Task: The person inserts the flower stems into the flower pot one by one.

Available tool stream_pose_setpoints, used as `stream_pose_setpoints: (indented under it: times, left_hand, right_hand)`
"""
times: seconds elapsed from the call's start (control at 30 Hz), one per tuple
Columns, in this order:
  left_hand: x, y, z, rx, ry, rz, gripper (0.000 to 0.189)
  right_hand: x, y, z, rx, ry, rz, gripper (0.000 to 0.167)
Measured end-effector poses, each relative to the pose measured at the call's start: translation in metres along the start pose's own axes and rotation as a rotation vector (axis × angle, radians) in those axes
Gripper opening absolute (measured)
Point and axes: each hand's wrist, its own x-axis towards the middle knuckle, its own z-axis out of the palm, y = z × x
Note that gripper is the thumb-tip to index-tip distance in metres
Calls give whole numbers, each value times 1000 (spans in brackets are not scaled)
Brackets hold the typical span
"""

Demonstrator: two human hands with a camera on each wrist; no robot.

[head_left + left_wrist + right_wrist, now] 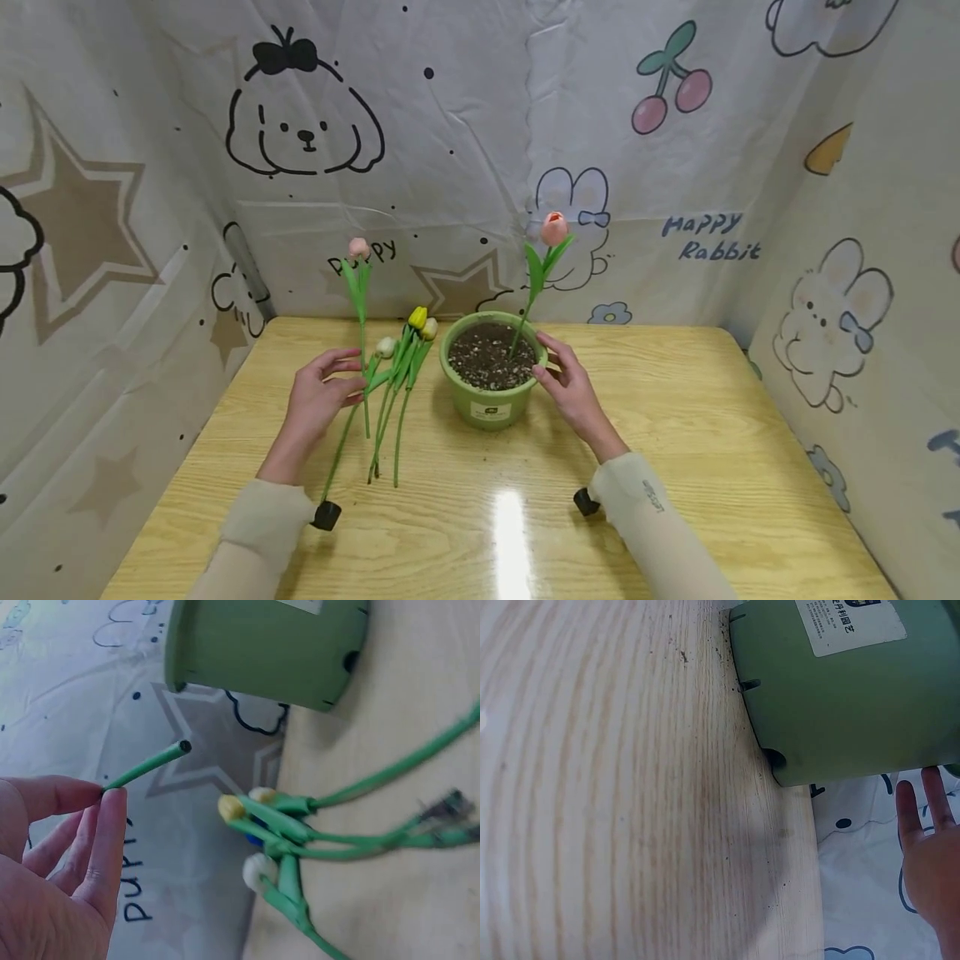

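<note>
My left hand (pixel 324 390) pinches an artificial pink tulip (pixel 362 292) by its stem, upright above the left of the table. In the left wrist view, the lower stem (pixel 150 766) juts out past the thumb and fingertips. My right hand (pixel 573 392) touches the right rim of a green flowerpot (pixel 491 408) with fairly straight fingers. Dark soil (pixel 480 354) fills the pot, and another pink tulip (pixel 534 271) stands in it, leaning right. Beside the left hand lie several tulips with white and yellow heads (pixel 417 317), their stems crossing.
The light wooden table (pixel 675 417) meets a printed cloth backdrop (pixel 465 125) at its back edge; cloth also hangs at both sides. Small dark crumbs lie on the wood near the pot. A black block (pixel 326 515) sits at the left wrist, another (pixel 586 502) at the right.
</note>
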Motion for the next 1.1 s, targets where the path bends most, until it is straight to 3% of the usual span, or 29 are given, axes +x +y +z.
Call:
stream_pose_setpoints:
  times: [0.13, 0.43, 0.73, 1.1]
  left_hand:
    - [5, 11, 7, -27, -11, 28, 51]
    - [13, 45, 29, -127, -39, 119, 48]
    - [28, 69, 60, -202, -77, 219, 50]
    - [49, 84, 98, -260, -88, 253, 49]
  right_hand:
    - [-1, 2, -1, 3, 5, 9, 56]
    - [9, 32, 0, -19, 18, -8, 56]
    - [7, 32, -1, -9, 23, -28, 55]
    - [6, 30, -2, -16, 19, -28, 56]
